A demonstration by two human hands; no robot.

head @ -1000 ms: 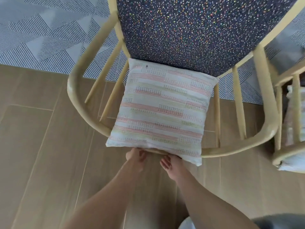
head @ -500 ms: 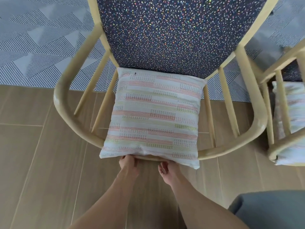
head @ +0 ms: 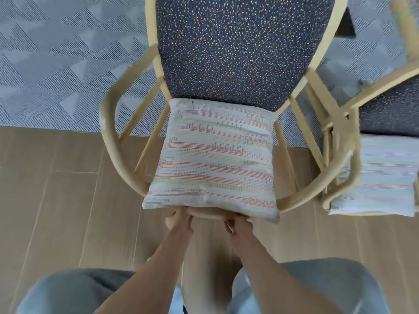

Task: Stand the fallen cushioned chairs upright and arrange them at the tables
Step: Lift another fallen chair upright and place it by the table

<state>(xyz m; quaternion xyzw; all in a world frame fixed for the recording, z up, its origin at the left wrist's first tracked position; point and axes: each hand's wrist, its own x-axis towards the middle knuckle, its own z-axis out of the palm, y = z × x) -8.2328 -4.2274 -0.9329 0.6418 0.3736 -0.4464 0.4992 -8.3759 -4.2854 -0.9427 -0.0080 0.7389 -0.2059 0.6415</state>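
The person is standing right behind a pale wooden chair (head: 108,141), looking down on it. Both hands are clamping the curved top rail at its middle: the left hand (head: 179,220) and the right hand (head: 239,224) are each keeping a closed grip just under the striped cushion (head: 215,159). The cushion is leaning against the backrest above the speckled dark seat (head: 238,46). A second chair (head: 344,155) is standing just beside it on the right.

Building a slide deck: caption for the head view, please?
Both hands, left hand and right hand, grip the wooden armchair backrest beneath its striped cushion.
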